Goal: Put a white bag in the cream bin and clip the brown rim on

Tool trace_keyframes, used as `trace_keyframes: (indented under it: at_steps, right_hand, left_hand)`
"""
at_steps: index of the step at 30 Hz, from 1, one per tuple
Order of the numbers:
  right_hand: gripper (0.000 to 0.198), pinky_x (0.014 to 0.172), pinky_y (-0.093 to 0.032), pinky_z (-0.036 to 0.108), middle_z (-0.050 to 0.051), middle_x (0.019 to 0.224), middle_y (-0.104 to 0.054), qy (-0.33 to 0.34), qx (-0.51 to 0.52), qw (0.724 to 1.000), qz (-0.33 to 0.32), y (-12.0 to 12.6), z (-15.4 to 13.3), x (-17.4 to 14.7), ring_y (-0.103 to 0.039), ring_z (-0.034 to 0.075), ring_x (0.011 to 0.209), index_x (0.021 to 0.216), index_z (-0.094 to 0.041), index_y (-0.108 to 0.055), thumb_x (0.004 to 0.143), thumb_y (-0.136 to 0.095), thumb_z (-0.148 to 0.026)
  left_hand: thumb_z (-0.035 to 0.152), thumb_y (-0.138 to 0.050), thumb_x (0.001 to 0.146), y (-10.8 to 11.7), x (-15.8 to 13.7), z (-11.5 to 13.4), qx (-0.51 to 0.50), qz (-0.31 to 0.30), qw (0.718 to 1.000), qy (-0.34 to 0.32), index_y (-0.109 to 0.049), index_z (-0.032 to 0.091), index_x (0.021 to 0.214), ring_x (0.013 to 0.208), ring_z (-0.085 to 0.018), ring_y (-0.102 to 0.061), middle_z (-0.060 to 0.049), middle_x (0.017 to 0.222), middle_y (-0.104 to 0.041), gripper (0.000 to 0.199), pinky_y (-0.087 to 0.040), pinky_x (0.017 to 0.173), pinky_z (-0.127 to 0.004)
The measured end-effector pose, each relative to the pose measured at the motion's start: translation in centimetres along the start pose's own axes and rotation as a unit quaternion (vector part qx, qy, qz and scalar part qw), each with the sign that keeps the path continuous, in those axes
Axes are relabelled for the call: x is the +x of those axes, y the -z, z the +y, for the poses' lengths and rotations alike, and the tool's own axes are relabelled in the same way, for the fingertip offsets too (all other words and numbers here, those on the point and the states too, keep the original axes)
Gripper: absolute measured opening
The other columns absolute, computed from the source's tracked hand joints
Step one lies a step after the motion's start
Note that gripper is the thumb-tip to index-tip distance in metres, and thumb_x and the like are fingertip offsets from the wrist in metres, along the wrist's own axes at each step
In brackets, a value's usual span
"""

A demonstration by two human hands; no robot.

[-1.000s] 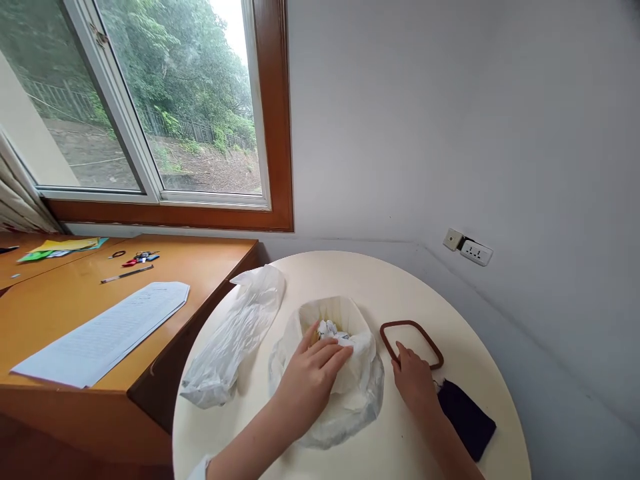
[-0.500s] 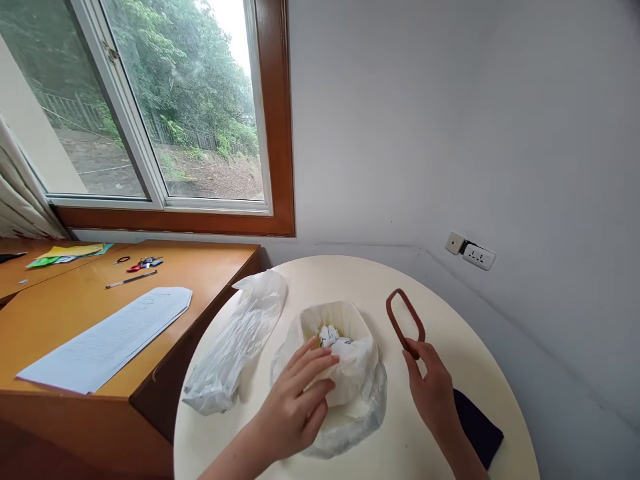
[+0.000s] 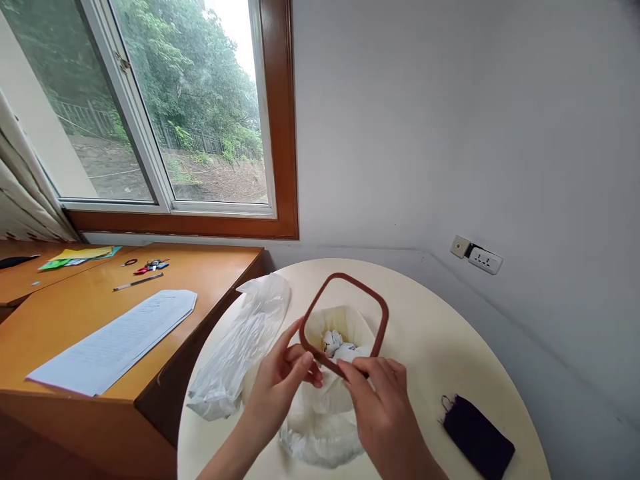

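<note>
Table [image 3: 430, 327], round and cream, with a lined bin [image 3: 326, 397] and a brown frame [image 3: 383, 313] raised at its mouth.
The bin stands toward the table's near edge, loose liner gathered about its foot; a clear plastic bag [image 3: 243, 357] lies crumpled along the left edge. The right hand [image 3: 383, 407] pinches the frame's lower side between thumb and fingers. The left hand [image 3: 280, 373] touches the frame's lower left corner with bent fingers; whether it pinches, I cannot tell. The frame is tilted, off the tabletop, the bin's mouth showing through it. A dark pouch [image 3: 477, 437] lies flat near the table's right edge. Crumpled paper [image 3: 333, 341] sits inside the bin.
</note>
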State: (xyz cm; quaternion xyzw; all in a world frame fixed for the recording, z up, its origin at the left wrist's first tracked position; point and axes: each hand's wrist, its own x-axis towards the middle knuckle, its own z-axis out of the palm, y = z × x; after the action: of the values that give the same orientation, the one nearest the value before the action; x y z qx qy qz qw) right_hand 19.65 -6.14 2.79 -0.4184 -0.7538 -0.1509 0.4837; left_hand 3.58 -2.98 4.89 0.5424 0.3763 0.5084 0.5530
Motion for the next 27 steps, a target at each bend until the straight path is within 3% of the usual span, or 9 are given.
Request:
trace_keyframes:
  at_steps: [6,9,13,17,22,25,27]
  right_hand:
    - [0.025,0.068,-0.038,0.032,0.005,0.078,-0.059,0.020,0.034,0.999,-0.017,-0.4,-1.5,1.0,-0.053,0.015,0.071,0.105,-0.014,-0.059,0.082,-0.051,-0.007]
    - [0.029,0.078,-0.039,0.036,0.007,0.092,-0.057,0.009,0.035,0.999,-0.016,0.3,0.0,0.8,-0.053,0.018,0.087,0.110,-0.018,-0.057,0.082,-0.053,-0.010]
    - [0.038,0.089,-0.039,0.040,0.010,0.118,-0.047,-0.142,0.034,0.989,0.011,0.7,3.0,0.8,-0.044,0.022,0.112,0.124,-0.021,-0.044,0.086,-0.045,-0.018]
    - [0.045,0.086,-0.045,0.037,0.008,0.121,-0.048,-0.258,0.106,0.960,-0.028,0.4,4.5,0.7,-0.048,0.019,0.108,0.134,-0.025,-0.031,0.090,-0.038,-0.027]
    - [0.038,0.078,-0.048,0.032,0.008,0.112,-0.054,-0.249,0.147,0.957,-0.036,-0.1,4.4,0.4,-0.054,0.017,0.096,0.128,-0.023,-0.043,0.090,-0.039,-0.028]
    - [0.035,0.077,-0.049,0.033,0.009,0.110,-0.055,-0.237,0.132,0.962,-0.035,-0.4,4.3,0.1,-0.054,0.019,0.098,0.122,-0.022,-0.050,0.089,-0.040,-0.027]
    - [0.034,0.077,-0.049,0.033,0.010,0.109,-0.056,-0.233,0.119,0.964,-0.036,-0.7,4.3,-0.1,-0.054,0.019,0.097,0.121,-0.022,-0.051,0.089,-0.039,-0.026]
  left_hand:
    - [0.036,-0.057,0.080,-0.8,-0.1,1.0,-0.012,0.003,1.000,-0.003,-0.028,0.019,0.127,0.059,-0.015,-0.061,-0.002,0.074,-0.063,0.058,-0.052,0.057,-0.030]
    - [0.036,-0.055,0.081,0.1,0.7,1.5,0.013,-0.014,1.000,0.009,-0.026,0.018,0.129,0.053,-0.014,-0.059,0.000,0.067,-0.061,0.059,-0.050,0.052,-0.029]
    - [0.036,-0.052,0.083,1.3,1.6,1.8,0.022,-0.028,0.999,0.023,-0.024,0.020,0.131,0.057,-0.014,-0.058,-0.001,0.068,-0.062,0.058,-0.049,0.051,-0.027]
    - [0.035,-0.052,0.084,1.5,1.7,1.8,0.022,-0.049,0.998,0.026,-0.023,0.022,0.133,0.053,-0.012,-0.056,-0.001,0.067,-0.061,0.059,-0.047,0.048,-0.025]
    - [0.038,-0.051,0.083,1.2,2.1,1.6,0.034,-0.066,0.996,0.048,-0.021,0.021,0.135,0.052,-0.012,-0.055,0.000,0.069,-0.059,0.063,-0.046,0.045,-0.024]
    - [0.041,-0.049,0.082,1.1,2.7,1.2,0.099,-0.018,0.993,0.055,-0.016,0.021,0.137,0.042,-0.010,-0.052,-0.001,0.075,-0.060,0.067,-0.043,0.039,-0.023]
    - [0.041,-0.044,0.084,1.2,3.3,0.9,0.200,0.019,0.979,0.042,-0.016,0.020,0.138,0.039,-0.010,-0.051,-0.003,0.077,-0.062,0.065,-0.042,0.039,-0.025]
